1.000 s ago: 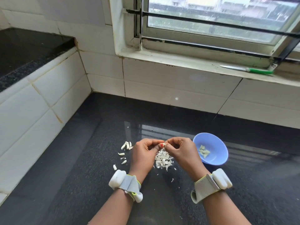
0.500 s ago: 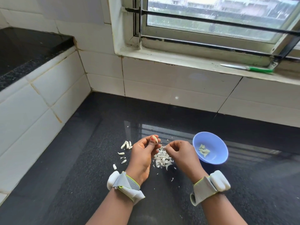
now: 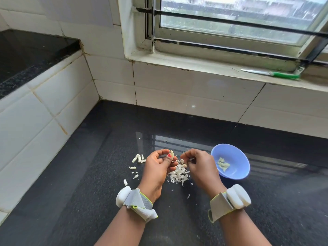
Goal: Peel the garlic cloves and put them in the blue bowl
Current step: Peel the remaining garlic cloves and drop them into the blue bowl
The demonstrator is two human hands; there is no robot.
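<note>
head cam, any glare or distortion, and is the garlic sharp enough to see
Head view: window glare streaks the counter behind the bowl; wide-angle bends the tile lines; daylight is soft and even; the clove in the left hand is sharp.

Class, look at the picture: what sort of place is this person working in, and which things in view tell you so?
Most likely a home kitchen: a polished black stone counter backed by white wall tiles, a green-handled knife on the window sill, and a blue bowl holding peeled garlic cloves.

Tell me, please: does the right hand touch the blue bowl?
Apart. In the head view, a strip of dark counter shows between the right hand and the rim of the blue bowl.
</note>
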